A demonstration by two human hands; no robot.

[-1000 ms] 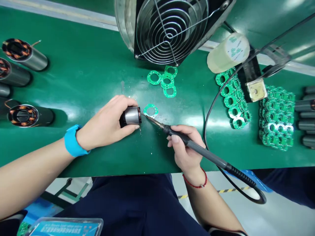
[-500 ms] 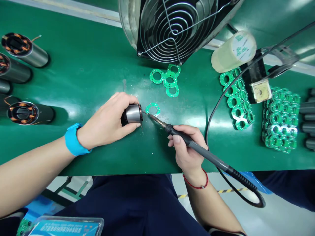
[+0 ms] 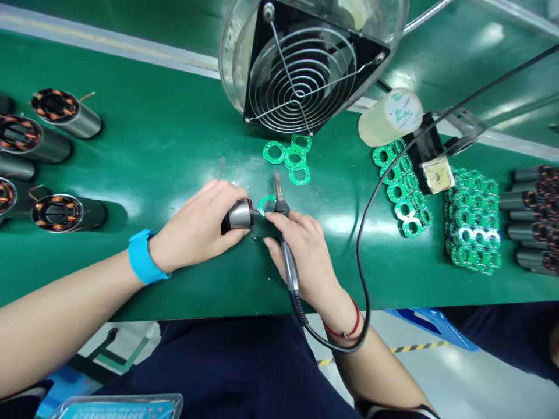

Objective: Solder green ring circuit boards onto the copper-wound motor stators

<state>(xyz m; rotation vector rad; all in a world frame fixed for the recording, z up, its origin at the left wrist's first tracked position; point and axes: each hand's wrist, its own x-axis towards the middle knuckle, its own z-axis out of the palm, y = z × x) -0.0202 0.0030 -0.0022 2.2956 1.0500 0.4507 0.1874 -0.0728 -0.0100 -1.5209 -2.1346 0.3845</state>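
My left hand [image 3: 205, 218] is closed around a motor stator [image 3: 240, 215], a grey metal cylinder lying on its side with its wound end facing right. A thin wire sticks out from that end. My right hand [image 3: 303, 247] holds a soldering iron [image 3: 288, 262] between thumb and fingers, its tip pointing away from me toward the fan. The right thumb and forefinger reach close to the stator's wire; whether they touch it I cannot tell. Just beyond them lies a green ring-shaped circuit board [image 3: 265, 203], partly hidden by the iron.
A fan with a wire guard [image 3: 301, 87] stands at the back, with several loose green boards [image 3: 294, 157] before it. Upright stators [image 3: 70, 213] stand at left. On the right are a tape roll [image 3: 388, 116], an iron stand [image 3: 437, 173], stacked boards [image 3: 474, 221] and more stators [image 3: 539, 233].
The soldering iron has swung from pointing left at the stator to pointing toward the fan. My right hand has moved left, near the stator's end. My left hand keeps its hold; the view has shifted.
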